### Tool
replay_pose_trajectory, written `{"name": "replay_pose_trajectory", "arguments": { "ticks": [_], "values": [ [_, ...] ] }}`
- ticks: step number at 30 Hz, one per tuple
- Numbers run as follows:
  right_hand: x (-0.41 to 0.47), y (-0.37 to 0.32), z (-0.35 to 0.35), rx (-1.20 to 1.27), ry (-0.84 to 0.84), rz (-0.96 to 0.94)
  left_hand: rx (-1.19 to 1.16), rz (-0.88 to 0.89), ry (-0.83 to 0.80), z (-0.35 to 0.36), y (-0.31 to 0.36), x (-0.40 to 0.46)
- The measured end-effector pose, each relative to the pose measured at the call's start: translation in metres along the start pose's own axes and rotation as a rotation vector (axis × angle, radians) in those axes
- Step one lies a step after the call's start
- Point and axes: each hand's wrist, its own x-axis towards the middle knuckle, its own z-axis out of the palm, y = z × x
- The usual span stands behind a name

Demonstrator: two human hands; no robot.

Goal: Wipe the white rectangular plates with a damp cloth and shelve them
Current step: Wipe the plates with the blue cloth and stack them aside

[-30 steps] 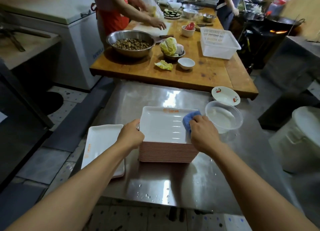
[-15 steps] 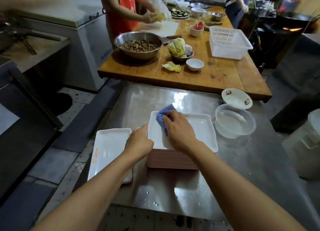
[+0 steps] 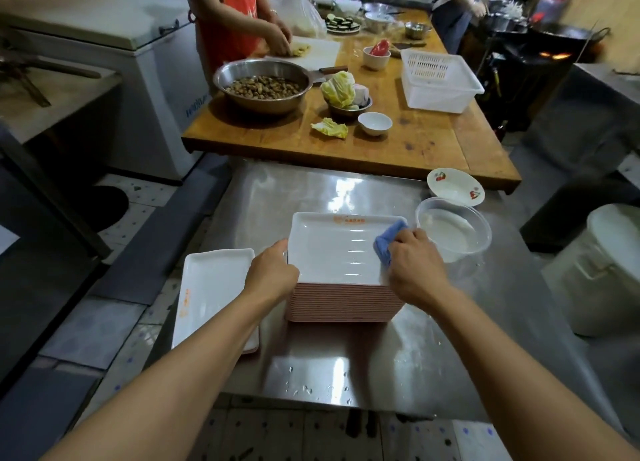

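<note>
A: Head view first: where's the plate you're working on?

B: The top plate [image 3: 341, 249] sits on the tall stack [image 3: 344, 301] in the middle of the steel bench [image 3: 311, 190], long side across you, orange print at its 12 o'clock rim.

A: What's changed in the last second?

B: Your right hand [image 3: 414, 265] has swept the blue cloth [image 3: 387, 244] back to the plate's 3 o'clock end; half a second ago it was up near the 10 o'clock corner. The grip is closed around the bunched cloth, pressing it on the plate. Your left hand [image 3: 273, 275] has stayed at the 9 o'clock edge, fingers curled over the rim to steady it.

A: So what does that mean for the job?

B: You've covered the surface side to side, so this plate looks close to wiped. I'd judge the next move is lifting it off toward the wiped plate [image 3: 214, 294] lying flat at the stack's 9 o'clock. Nothing is shelved yet, and no shelf shows.

A: Anything nearby to mind?

B: The clear water bowl [image 3: 453, 230] is just beside your right hand at 2 o'clock, with a cherry-patterned dish [image 3: 454, 186] beyond it. Water drops lie on the bench at 6 o'clock.
</note>
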Motion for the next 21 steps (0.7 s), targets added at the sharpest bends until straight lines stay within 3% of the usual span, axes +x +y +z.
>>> {"name": "replay_pose_trajectory", "arguments": {
  "ticks": [4, 10, 21],
  "values": [
    [-0.019, -0.02, 0.001, 0.231, -0.114, -0.127, -0.055, -0.007, 0.0, 0.001, 0.0, -0.002],
    [-0.025, -0.073, 0.006, 0.398, -0.08, -0.315, -0.106, -0.006, 0.002, 0.0, 0.004, -0.006],
    [-0.053, 0.005, -0.003, -0.065, 0.009, -0.048, 0.022, -0.021, 0.072, 0.003, 0.009, -0.012]
  ]
}}
